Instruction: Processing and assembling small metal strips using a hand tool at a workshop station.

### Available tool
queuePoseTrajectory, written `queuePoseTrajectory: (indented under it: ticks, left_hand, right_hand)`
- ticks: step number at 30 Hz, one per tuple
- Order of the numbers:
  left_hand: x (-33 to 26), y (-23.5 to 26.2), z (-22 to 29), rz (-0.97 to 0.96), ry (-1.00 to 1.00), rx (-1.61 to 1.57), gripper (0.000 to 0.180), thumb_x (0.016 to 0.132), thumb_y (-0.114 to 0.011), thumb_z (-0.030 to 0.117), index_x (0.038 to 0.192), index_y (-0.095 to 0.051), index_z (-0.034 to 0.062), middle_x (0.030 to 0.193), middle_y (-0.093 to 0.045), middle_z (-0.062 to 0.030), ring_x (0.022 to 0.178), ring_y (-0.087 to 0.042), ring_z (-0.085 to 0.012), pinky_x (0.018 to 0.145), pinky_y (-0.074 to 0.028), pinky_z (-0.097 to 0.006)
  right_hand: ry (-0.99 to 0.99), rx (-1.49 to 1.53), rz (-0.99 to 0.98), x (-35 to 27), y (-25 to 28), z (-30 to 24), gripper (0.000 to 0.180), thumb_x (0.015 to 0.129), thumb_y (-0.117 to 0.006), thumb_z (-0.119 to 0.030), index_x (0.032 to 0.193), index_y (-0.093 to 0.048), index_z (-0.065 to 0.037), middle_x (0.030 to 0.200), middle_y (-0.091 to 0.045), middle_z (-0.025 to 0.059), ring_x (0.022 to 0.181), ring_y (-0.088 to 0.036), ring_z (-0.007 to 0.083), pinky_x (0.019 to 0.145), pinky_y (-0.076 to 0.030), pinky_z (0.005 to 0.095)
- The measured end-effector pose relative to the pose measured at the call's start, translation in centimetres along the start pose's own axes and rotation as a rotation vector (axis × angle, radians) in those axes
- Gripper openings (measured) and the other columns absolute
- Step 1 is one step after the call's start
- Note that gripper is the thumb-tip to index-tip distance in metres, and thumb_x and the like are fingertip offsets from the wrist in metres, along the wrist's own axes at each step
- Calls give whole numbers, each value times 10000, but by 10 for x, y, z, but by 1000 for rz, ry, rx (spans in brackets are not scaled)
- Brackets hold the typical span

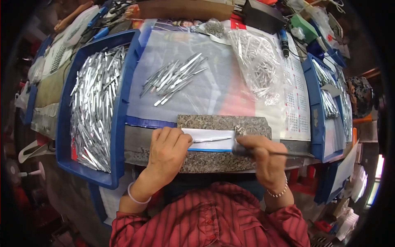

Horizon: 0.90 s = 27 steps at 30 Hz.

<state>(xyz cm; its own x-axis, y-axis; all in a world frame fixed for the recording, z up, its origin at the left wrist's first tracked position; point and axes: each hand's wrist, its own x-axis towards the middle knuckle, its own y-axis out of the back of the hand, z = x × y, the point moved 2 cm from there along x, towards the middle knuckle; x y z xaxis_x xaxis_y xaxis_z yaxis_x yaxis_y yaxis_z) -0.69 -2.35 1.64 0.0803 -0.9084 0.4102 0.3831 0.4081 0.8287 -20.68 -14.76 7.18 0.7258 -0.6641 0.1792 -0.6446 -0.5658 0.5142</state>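
My left hand (168,148) is closed, pinching the left end of a thin silvery metal rod (212,140). The rod lies across a white sheet with a blue edge (199,134) on a speckled granite slab (205,162). Over the right end of the sheet, my right hand (268,158) is wrapped round a dark tool (240,149) that looks like a small hammer. Its blunt dark head is by the rod's right tip, and a thin shaft sticks out to the right. Motion blurs this hand, and whether the head touches the rod I cannot tell.
On the left stands a blue bin (119,140) full of silvery rods. A loose pile of rods (173,78) lies beyond the slab, beside a clear plastic bag (259,61) of small metal parts. At right is another blue bin (317,123). A cardboard box (185,10) stands behind.
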Motion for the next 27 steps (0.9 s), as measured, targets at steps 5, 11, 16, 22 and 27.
queuePoseTrajectory:
  ticks: [5, 11, 16, 22, 27]
  left_hand:
    - [-17, 22, 22, 53, 36, 4, 142, 765, -639, 58, 887, -570, 78, 839, -548, -63, 791, -545, -239, 754, -376, -364]
    - [-40, 38, 51, 60, 105, -231, 176, 749, -685, -43, 896, -607, 14, 832, -640, -129, 743, -622, -308, 682, -491, -386]
    - [-49, 40, 62, 80, 83, -254, 217, 726, -708, -29, 910, -596, 1, 785, -618, -109, 699, -617, -283, 622, -481, -381]
    - [-56, 37, 64, 37, 200, -341, 163, 754, -705, -44, 895, -634, -2, 807, -654, -127, 718, -637, -285, 649, -504, -354]
    - [-57, 35, 61, 47, 258, -438, 164, 770, -682, -57, 927, -648, -22, 810, -652, -141, 712, -637, -286, 647, -504, -344]
  right_hand:
    - [144, 182, 126, -34, 16, 0, 438, 1016, -384, -319, 900, -624, 28, 984, -669, 186, 747, -580, 221, 620, -466, 351]
    - [-348, 808, 119, -61, -10, 20, 306, 1025, -376, -183, 1092, -560, 53, 974, -635, 169, 625, -562, 98, 563, -450, 205]
    - [-484, 775, -32, -61, -22, 17, 103, 884, -607, 21, 984, -600, 44, 774, -670, 117, 537, -520, 58, 485, -410, 192]
    - [-456, 669, -99, -66, -28, 20, 74, 871, -654, -10, 925, -621, 27, 787, -685, 83, 578, -558, 63, 518, -435, 199]
    - [-400, 568, -83, -64, -29, 15, 66, 863, -661, -8, 909, -637, 32, 784, -681, 83, 718, -660, 131, 635, -503, 238]
